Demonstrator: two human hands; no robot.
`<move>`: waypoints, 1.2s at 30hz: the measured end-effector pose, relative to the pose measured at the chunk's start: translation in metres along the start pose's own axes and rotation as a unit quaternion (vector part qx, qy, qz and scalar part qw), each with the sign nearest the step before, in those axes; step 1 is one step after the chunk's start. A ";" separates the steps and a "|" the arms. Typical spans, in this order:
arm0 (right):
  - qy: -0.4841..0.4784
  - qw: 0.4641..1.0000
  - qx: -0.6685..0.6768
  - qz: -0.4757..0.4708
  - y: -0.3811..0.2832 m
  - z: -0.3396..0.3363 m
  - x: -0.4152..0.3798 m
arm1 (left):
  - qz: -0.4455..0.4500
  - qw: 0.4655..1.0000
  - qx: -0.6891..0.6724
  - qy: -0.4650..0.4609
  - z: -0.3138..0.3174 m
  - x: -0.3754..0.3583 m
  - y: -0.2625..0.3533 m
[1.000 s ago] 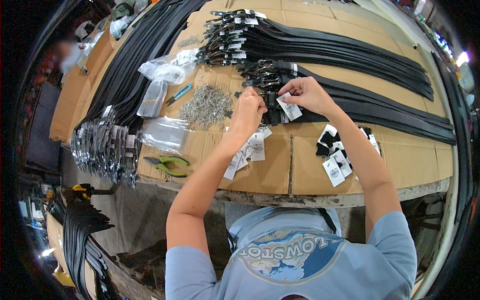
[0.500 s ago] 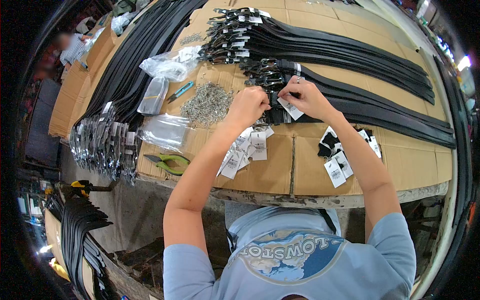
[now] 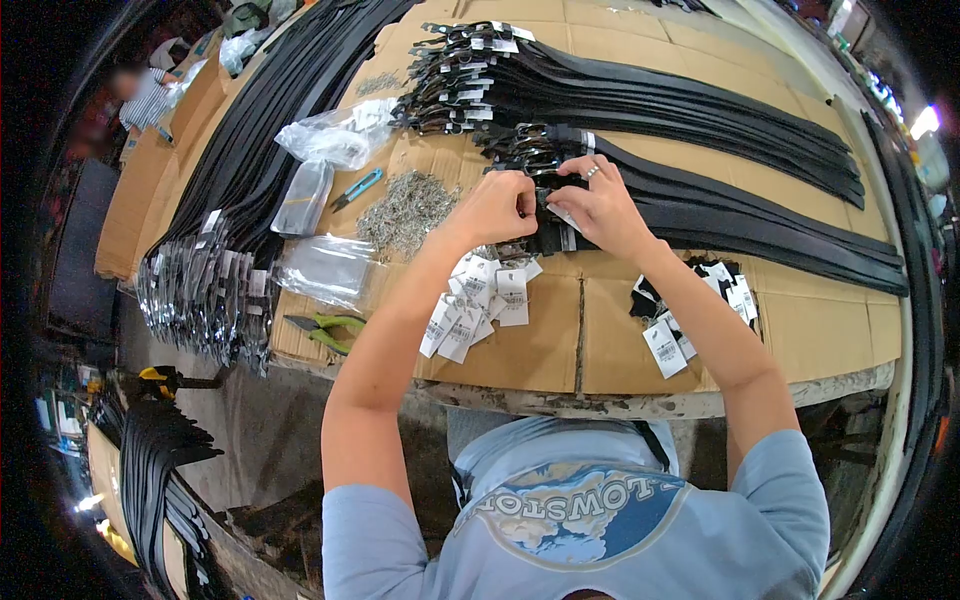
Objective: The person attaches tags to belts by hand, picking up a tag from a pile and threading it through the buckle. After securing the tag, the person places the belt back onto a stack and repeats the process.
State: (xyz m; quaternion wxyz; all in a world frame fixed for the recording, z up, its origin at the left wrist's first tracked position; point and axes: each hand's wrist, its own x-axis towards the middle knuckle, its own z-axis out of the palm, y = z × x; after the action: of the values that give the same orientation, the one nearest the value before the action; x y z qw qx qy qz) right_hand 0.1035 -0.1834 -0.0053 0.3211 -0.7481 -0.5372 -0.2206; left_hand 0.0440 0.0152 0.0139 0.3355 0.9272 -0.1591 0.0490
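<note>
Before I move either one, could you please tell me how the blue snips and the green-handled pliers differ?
The snips are blue; the pliers have green handles. The snips slant beside the metal pieces, while the pliers lie roughly sideways near the table edge. The snips look slimmer than the pliers. Both rest on cardboard.

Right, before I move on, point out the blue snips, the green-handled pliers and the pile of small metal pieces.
blue snips (image 3: pixel 362 185): head view, handle
green-handled pliers (image 3: pixel 321 326): head view, near the joint
pile of small metal pieces (image 3: pixel 406 212): head view, middle
</note>
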 end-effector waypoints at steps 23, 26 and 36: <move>-0.044 0.949 0.188 0.250 -0.011 0.011 0.011 | -0.140 0.969 -0.121 0.166 -0.008 -0.024 0.006; -0.011 0.964 0.160 0.211 -0.009 0.015 0.010 | -0.134 0.948 -0.169 0.236 0.013 -0.021 0.010; 0.022 0.941 0.205 0.267 -0.014 0.023 0.012 | -0.160 0.892 -0.303 0.296 0.043 -0.007 -0.006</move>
State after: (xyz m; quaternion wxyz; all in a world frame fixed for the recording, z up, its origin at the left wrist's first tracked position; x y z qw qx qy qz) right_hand 0.0939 -0.1559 -0.0093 0.5263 -0.7772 -0.3436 -0.0287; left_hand 0.0389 -0.0062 -0.0246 0.6347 0.7362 0.0908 0.2165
